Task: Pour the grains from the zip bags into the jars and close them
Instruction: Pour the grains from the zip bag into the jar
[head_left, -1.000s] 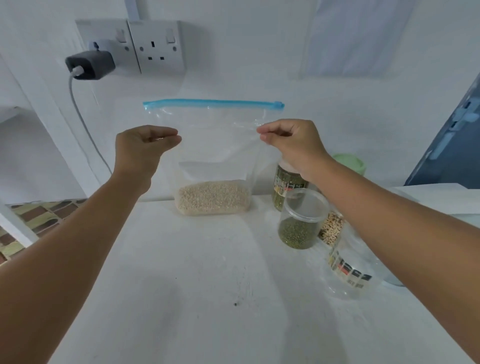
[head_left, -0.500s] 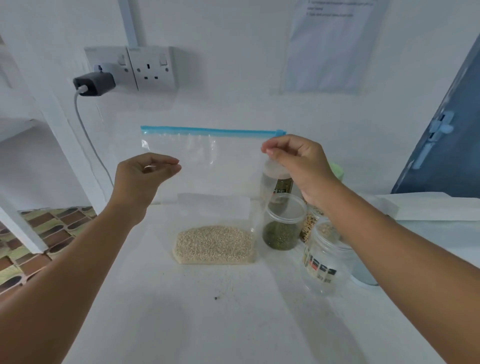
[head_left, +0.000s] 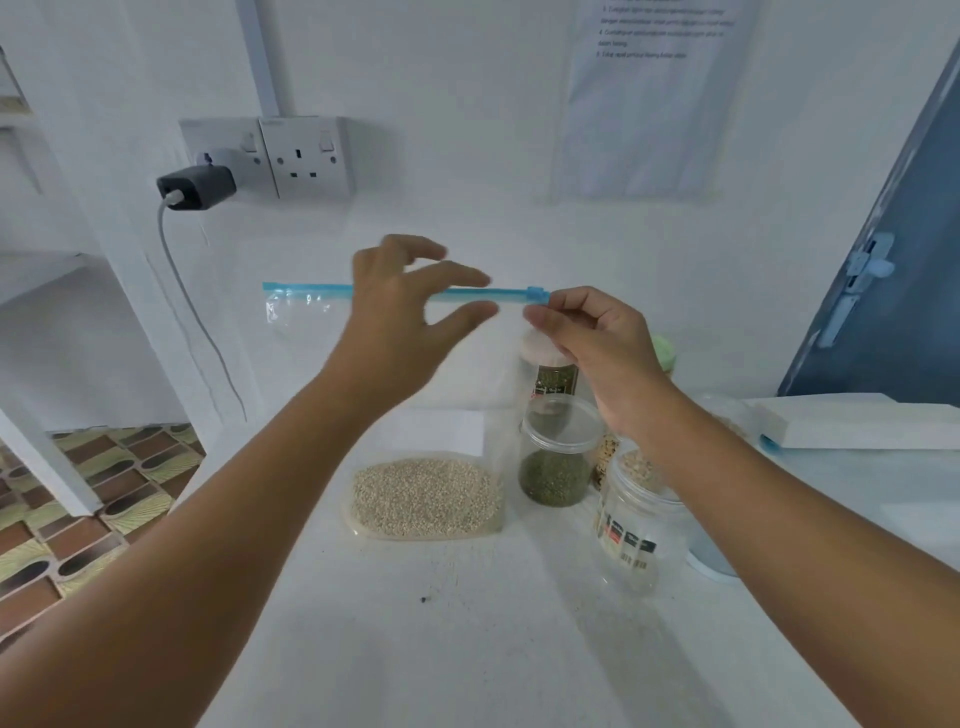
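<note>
A: Head view, status of the zip bag?

B: The bag stands upright on the white counter, its blue zip strip level across the top. The slider sits at the 3 o'clock end of the strip. Pale grains fill only the bottom of the bag, which rests on the counter.

A: Hands?

B: The right hand pinches the bag's top corner just below the slider, thumb and forefinger closed on the plastic, other fingers curled. The left hand is spread, fingers and thumb parted on either side of the zip strip near its middle; it is blurred, and contact with the strip cannot be told.

A: Containers?

B: At 3 o'clock from the grains stands a clear jar about half filled with dark green grains, its mouth uncovered. Behind it, at 12 o'clock, a taller jar with a white lid holds similar green contents. At 4 o'clock from the bag is a clear printed jar; its contents cannot be told. Between these jars, a container of mixed pale and dark grains is partly hidden.

A: Wall?

B: A double socket with a dark charger plugged in at 10 o'clock.
</note>
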